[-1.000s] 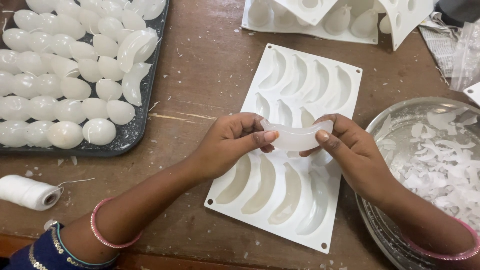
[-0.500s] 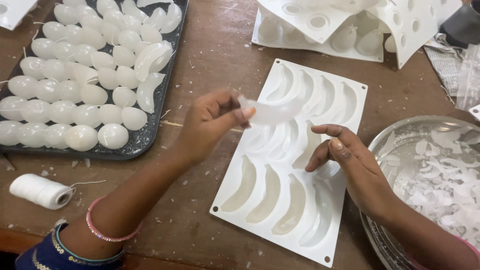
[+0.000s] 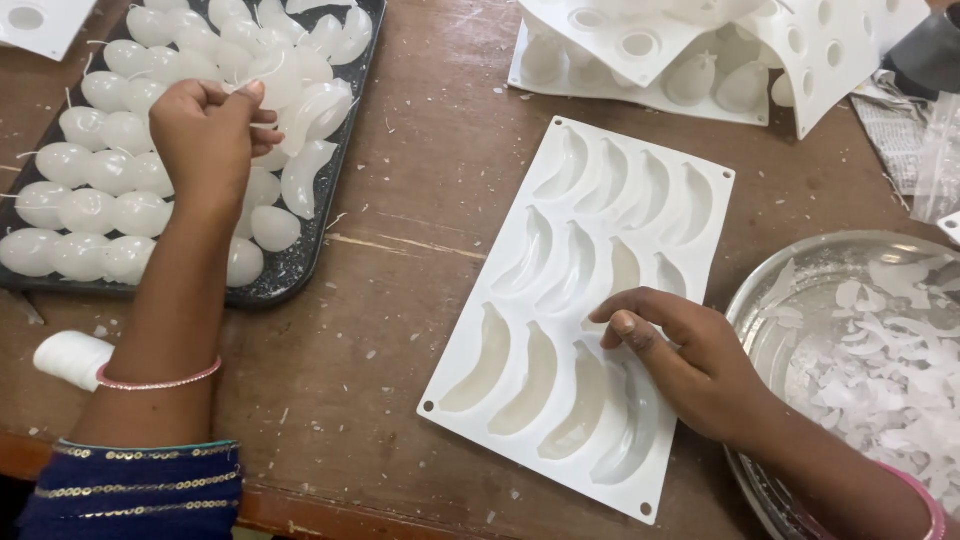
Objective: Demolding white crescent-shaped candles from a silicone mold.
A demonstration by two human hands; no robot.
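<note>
1. The left hand (image 3: 205, 130) no longer meets the right over the white banana-shaped mould (image 3: 585, 310); it now sits over the dark tray (image 3: 300, 262) of white wax pieces.
2. The curved wax piece (image 3: 315, 110) it carried now lies among those on the tray.
3. The right hand (image 3: 700, 365) is now down on the mould, fingertips at a middle cavity.
</note>
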